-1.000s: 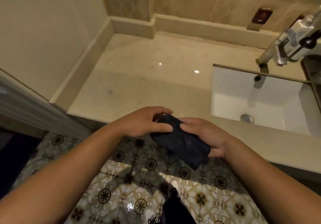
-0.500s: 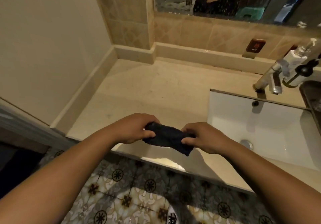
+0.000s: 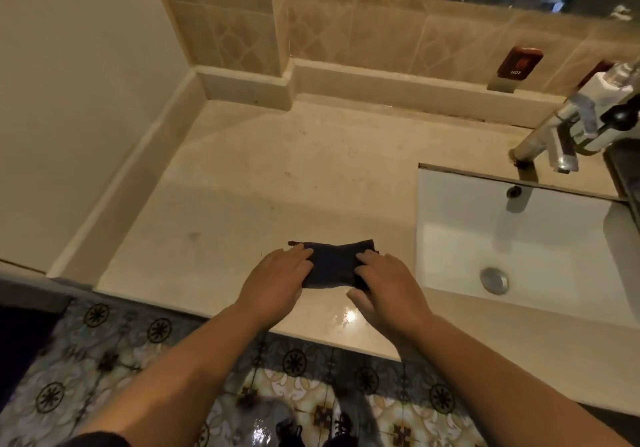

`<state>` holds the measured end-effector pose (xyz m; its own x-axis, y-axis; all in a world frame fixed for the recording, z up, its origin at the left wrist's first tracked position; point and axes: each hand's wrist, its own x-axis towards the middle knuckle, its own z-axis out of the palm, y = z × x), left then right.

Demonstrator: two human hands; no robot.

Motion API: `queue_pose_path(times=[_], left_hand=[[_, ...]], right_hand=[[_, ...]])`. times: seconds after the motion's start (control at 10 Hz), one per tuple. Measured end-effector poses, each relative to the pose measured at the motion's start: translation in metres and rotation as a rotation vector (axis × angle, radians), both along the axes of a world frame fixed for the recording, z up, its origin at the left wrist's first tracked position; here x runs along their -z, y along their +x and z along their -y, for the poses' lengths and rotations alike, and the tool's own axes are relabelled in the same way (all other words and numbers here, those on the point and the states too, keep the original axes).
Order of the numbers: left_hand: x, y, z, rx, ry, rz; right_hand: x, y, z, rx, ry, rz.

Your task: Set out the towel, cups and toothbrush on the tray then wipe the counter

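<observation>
A small dark folded cloth (image 3: pixel 334 264) lies flat on the beige stone counter (image 3: pixel 277 176), near its front edge and just left of the sink. My left hand (image 3: pixel 277 282) rests palm down on the cloth's left end. On the right end my right hand (image 3: pixel 384 282) presses down the same way. Both hands have their fingers laid over the fabric, holding it against the counter. No tray, cups or toothbrush are in view.
A white rectangular sink (image 3: pixel 512 238) with a drain sits to the right, with a chrome faucet (image 3: pixel 554 134) behind it. A wall bounds the counter on the left, a tiled backsplash and mirror at the back. Patterned floor tiles (image 3: pixel 104 360) lie below.
The cloth went from being held in the air in front of the counter to lying flat on it. Both hands moved forward and now press it down.
</observation>
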<state>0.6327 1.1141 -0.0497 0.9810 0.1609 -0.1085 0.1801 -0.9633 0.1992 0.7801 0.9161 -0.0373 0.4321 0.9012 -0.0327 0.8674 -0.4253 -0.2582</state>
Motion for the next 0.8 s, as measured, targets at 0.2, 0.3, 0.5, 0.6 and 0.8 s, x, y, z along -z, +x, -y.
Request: queue_pose_path(times=[0.2,0.3,0.5,0.6,0.8], left_hand=[[0.008,-0.018,-0.007,0.067,0.066,-0.206],[0.003,-0.02,-0.004,0.053,0.098,-0.248],[-0.008,-0.016,-0.004,0.076,0.13,-0.33],[-0.017,-0.014,-0.005,0.083,0.112,-0.37],[-0.044,0.011,-0.012,0.052,-0.091,-0.487]], right_hand=[[0.012,-0.011,0.017,-0.044,-0.221,0.062],[0.011,-0.014,0.018,-0.046,-0.277,0.066],[0.011,-0.012,0.019,-0.075,-0.328,0.062],[0.007,-0.014,0.018,-0.077,-0.308,0.061],[-0.041,-0.003,-0.013,0.05,-0.285,-0.154]])
